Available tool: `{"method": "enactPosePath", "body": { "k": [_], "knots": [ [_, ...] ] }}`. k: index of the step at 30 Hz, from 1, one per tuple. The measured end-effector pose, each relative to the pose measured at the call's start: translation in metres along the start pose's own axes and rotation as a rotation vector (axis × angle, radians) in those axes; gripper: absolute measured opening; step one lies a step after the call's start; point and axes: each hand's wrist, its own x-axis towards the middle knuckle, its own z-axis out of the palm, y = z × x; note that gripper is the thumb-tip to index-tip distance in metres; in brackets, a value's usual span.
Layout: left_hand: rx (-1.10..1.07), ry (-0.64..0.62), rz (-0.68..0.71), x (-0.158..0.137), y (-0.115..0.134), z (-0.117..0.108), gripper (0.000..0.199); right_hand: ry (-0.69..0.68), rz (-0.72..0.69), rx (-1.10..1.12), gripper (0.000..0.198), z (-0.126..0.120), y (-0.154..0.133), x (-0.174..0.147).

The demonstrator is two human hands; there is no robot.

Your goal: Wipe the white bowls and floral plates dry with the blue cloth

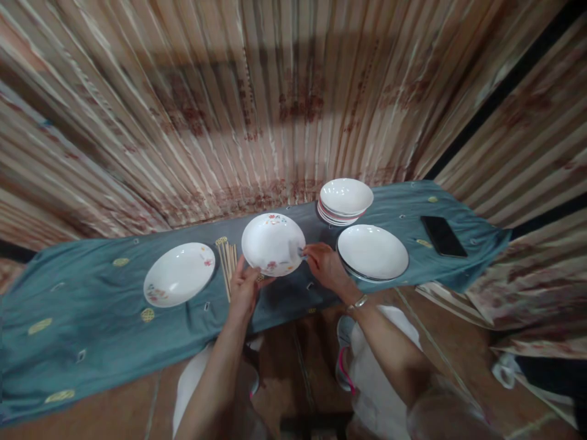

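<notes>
A white plate with a flower pattern [270,244] is held above the cloth, slightly tilted. At its lower left rim, my left hand [245,284] grips it, thumb over the edge and fingers beneath. My right hand [323,266] is closed at the plate's right edge. From its fingertips a small pale thing [295,250] reaches over the plate's surface, too blurred to name. Several wooden chopsticks [227,266] lie just left of my left hand. Beside my right hand sits a stack of white plates [373,252].
A flowered plate [180,275] lies at the left. Stacked white bowls [346,197] stand at the back, and a black phone [443,236] lies at the right. The narrow table has a green cloth [105,318]; a curtain [275,110] hangs close behind it.
</notes>
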Motion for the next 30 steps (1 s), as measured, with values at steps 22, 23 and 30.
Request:
{"method": "enactPosePath", "body": {
  "k": [22, 23, 30],
  "knots": [
    [-0.123, -0.357, -0.256, -0.035, -0.033, 0.106, 0.039, 0.088, 0.538, -0.327, 0.049, -0.158, 0.042, -0.026],
    [-0.122, -0.364, -0.271, -0.035, -0.037, 0.113, 0.04, 0.058, 0.544, -0.321, 0.05, -0.165, 0.048, -0.029],
    [-0.057, -0.436, -0.327, -0.041, -0.072, 0.146, 0.045, -0.02, 0.58, -0.315, 0.034, -0.18, 0.09, -0.057]
  ]
}}
